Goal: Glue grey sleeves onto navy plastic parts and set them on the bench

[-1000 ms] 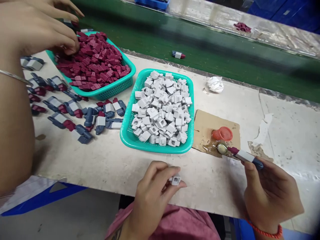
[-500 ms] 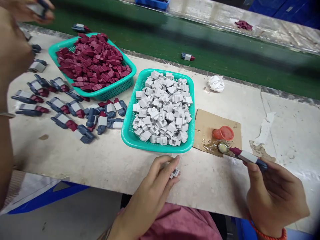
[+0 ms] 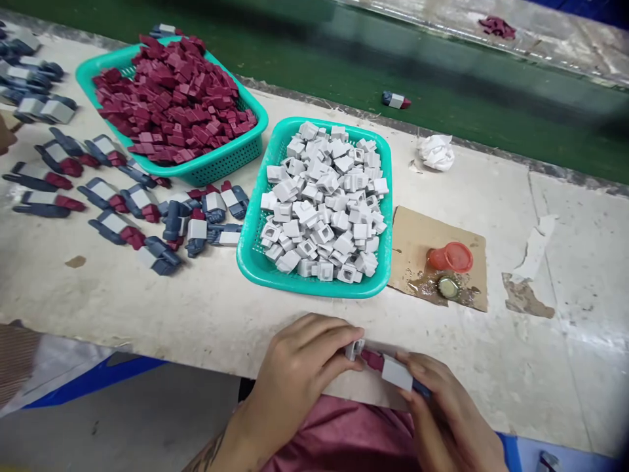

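Between thumb and fingers, my left hand (image 3: 304, 367) pinches a small light-grey hollow plastic piece (image 3: 354, 349) with its opening facing right. My right hand (image 3: 442, 406) grips a three-coloured toy part (image 3: 397, 372), grey in the middle, dark blue at the palm end and maroon at the tip. That maroon tip points at the grey piece and is very close to it; whether they touch I cannot tell. Both hands are over the table's front edge. Beyond them stands a green basket (image 3: 314, 288) full of similar grey pieces (image 3: 324, 196).
Further left, another green basket (image 3: 221, 167) holds maroon pieces (image 3: 177, 105). Several joined toy parts (image 3: 118, 226) lie around it. At right, cardboard (image 3: 413, 229) carries a red cup (image 3: 457, 257) and a wet bottle cap (image 3: 448, 286). Crumpled paper (image 3: 436, 152) lies near the green belt (image 3: 314, 72).
My right hand has brought the toy part from beside the bottle cap leftward and down to the grey piece in my left hand. The other person's hand at upper left has mostly left view.
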{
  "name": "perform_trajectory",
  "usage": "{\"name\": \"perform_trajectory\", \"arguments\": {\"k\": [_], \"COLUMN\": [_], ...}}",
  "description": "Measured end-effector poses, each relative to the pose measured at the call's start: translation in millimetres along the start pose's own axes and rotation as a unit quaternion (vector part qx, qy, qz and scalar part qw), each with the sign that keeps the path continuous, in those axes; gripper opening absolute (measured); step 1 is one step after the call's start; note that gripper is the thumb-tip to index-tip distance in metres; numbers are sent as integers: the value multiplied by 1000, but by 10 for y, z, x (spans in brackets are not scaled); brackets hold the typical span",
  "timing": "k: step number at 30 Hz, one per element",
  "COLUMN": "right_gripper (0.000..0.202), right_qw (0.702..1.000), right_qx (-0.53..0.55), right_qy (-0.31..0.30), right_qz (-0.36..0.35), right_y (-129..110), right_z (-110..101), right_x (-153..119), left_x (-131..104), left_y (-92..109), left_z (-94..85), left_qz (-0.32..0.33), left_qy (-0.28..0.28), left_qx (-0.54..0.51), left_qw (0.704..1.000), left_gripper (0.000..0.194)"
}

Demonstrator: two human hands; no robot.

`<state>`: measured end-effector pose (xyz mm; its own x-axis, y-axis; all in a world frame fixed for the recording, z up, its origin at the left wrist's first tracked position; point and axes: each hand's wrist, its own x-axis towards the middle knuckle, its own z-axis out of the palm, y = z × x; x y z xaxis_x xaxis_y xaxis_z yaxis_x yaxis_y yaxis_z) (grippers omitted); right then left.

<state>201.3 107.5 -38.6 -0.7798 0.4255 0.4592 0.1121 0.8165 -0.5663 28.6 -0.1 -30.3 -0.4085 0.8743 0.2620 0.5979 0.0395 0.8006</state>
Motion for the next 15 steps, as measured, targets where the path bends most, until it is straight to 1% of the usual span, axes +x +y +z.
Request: {"name": "perform_trajectory", "arguments": {"k": [5, 15], "right_gripper": [28, 36], "right_qw": [999, 1000], "right_qx": [4, 5], "right_qy": [25, 18], "right_qz": [20, -5], "right_y": [-35, -56], "right_z": [97, 70], "right_x": [8, 43], "left_x": [-1, 12], "left_y": [-24, -1], "left_z": [15, 10], "left_qz": [-4, -13], "left_qy": [-10, -21], "left_qx": [-2, -3], "left_qw": [1000, 1000], "left_gripper": [26, 21]}}
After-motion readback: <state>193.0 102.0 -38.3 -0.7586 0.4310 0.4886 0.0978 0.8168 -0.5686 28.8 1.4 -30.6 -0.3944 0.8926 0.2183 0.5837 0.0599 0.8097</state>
